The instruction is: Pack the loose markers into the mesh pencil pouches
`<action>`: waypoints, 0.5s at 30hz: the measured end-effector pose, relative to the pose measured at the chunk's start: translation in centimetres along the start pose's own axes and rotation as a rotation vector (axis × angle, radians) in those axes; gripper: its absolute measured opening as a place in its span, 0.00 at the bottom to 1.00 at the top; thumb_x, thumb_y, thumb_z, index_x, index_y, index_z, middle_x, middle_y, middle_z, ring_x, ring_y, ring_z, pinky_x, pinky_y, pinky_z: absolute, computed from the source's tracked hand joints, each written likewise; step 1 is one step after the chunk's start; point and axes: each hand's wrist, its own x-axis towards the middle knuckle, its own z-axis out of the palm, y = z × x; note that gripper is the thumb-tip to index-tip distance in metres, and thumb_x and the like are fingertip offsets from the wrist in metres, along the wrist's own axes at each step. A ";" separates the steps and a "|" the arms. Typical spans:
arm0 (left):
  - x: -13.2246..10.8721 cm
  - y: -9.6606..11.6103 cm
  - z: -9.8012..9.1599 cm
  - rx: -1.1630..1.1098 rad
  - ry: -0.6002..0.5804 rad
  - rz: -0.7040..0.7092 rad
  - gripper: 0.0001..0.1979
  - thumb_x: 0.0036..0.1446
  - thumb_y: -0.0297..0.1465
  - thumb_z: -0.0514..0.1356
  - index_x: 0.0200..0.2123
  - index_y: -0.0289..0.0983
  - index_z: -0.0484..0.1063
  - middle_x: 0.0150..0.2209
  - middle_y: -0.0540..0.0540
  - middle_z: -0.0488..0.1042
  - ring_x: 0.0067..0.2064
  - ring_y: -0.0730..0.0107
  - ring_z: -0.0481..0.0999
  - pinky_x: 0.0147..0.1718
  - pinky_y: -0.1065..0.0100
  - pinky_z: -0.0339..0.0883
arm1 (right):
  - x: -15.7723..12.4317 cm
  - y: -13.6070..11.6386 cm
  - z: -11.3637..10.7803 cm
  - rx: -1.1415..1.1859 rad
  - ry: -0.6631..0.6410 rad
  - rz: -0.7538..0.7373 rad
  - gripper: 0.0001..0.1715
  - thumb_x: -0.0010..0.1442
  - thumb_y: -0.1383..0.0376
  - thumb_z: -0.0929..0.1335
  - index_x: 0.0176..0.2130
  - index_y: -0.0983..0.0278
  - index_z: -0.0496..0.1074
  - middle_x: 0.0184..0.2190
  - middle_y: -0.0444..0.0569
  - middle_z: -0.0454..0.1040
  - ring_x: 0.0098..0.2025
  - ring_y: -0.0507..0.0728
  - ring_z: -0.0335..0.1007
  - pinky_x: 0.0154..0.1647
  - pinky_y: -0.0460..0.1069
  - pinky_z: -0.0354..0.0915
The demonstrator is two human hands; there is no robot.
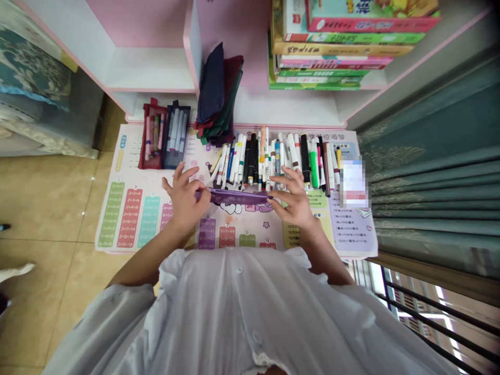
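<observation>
A flat purple pouch [240, 197] is stretched between my two hands, close above the desk mat. My left hand [187, 197] pinches its left end between thumb and forefinger, with the other fingers spread. At the right end, my right hand [292, 200] grips the pouch with thumb and fingers. Just beyond it lies a row of markers and pens [269, 156] in many colours. To the left are a red mesh pouch [145, 156] and a dark blue mesh pouch [172, 158], each with several pens inside.
A stack of dark blue, red and green pouches [219, 99] leans at the shelf's front. Books [328, 62] are piled on the shelf at the back right. A pixelated rectangle [354, 182] lies at the mat's right. The printed desk mat [187, 239] borders a curtain [429, 146].
</observation>
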 end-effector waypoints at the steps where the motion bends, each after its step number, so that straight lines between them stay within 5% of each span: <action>1: 0.0 -0.1 -0.1 0.000 -0.001 -0.005 0.08 0.53 0.31 0.58 0.23 0.39 0.67 0.55 0.45 0.75 0.70 0.43 0.57 0.65 0.29 0.34 | 0.0 0.0 0.0 0.000 -0.001 0.001 0.02 0.59 0.64 0.71 0.34 0.56 0.76 0.53 0.44 0.75 0.65 0.67 0.62 0.69 0.68 0.52; 15: 0.0 -0.4 -0.6 -0.021 0.005 -0.049 0.07 0.52 0.32 0.59 0.23 0.39 0.68 0.56 0.45 0.75 0.70 0.45 0.57 0.66 0.31 0.33 | 0.2 -0.1 0.0 -0.007 0.007 -0.017 0.02 0.59 0.65 0.70 0.34 0.57 0.76 0.52 0.45 0.75 0.65 0.68 0.62 0.69 0.68 0.53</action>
